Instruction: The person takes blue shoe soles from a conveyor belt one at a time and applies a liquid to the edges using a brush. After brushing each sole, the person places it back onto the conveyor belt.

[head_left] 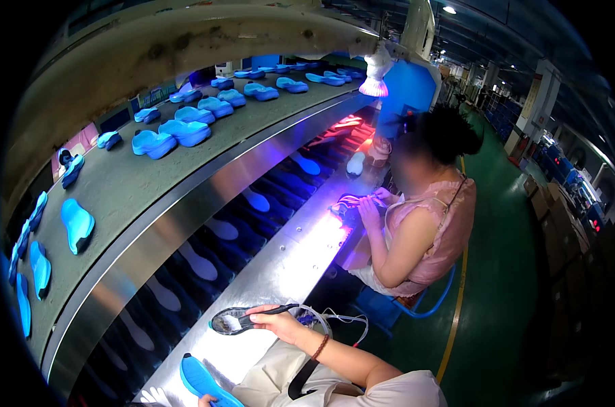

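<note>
A dark-rimmed oval dish (220,323) lies on the metal worktop (253,292), with whitish and grey matter in it, too blurred to make out. Brown boxes (558,234) are stacked at far right; their contents cannot be told. The right hand (275,324) is closed narrowly around a black-handled tool (280,310) at the dish's near side, fingers close to its rim; whether they touch it is unclear. A clear tube (319,317) loops beside the handle's rear end. The left hand (207,401), mostly cut off by the lower edge, holds a blue sole (202,380) slanting over the worktop, left of the person's lap; its full grip cannot be told. Bright metal stretches from the dish toward the seated co-worker (423,224). To the left, the worktop borders a dark lower channel (205,298) bearing pale soles (199,262); beyond, a metal rail (165,224) edges the upper belt (138,197) with more blue soles (188,132).
</note>
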{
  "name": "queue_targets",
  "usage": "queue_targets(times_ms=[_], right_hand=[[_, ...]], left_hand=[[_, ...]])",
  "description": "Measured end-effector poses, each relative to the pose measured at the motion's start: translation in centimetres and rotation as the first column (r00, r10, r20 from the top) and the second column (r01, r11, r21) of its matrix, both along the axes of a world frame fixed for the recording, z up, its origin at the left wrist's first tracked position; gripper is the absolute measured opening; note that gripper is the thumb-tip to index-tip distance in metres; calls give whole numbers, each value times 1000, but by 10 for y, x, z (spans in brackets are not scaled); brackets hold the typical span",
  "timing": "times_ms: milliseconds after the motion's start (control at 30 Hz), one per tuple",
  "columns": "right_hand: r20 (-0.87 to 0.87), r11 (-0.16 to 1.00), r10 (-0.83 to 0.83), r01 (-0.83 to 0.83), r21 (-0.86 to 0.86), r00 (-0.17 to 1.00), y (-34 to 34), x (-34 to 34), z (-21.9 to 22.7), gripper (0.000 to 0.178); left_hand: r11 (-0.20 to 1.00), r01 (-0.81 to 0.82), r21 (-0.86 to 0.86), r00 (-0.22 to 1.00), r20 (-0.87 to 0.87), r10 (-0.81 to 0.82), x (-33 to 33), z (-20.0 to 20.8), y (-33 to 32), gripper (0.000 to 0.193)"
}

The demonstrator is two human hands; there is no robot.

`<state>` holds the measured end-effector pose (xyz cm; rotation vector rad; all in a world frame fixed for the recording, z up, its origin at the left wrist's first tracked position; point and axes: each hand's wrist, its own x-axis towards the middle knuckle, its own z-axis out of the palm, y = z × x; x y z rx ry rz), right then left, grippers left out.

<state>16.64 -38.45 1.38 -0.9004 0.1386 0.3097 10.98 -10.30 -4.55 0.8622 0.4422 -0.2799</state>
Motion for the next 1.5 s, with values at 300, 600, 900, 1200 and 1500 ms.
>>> queue_targets(times_ms=[300,600,900,1200,1500], right_hand=[[-14,1000,0,0,15,1000,-3,3,-3,25],[-15,1000,18,-18,10,1000,-3,5,-7,23],[-26,1000,2,-2,2,1000,-6,4,-9,24],[-38,1000,3,-3,5,999,-10,4,-12,25],[-41,999,-1,3,53,999,-15,1,1,24]], left_hand=[[1000,-1,-4,999,-39,1,-6,-11,-16,65],[1000,3,1,998,-59,-3,-12,-16,-25,65],[1000,-2,-2,998,-68,2,-15,-18,-32,65],[1000,-23,3,997,-69,23,-19,-13,-28,64],[998,-37,-53,999,-2,37,-30,-3,-15,64]])
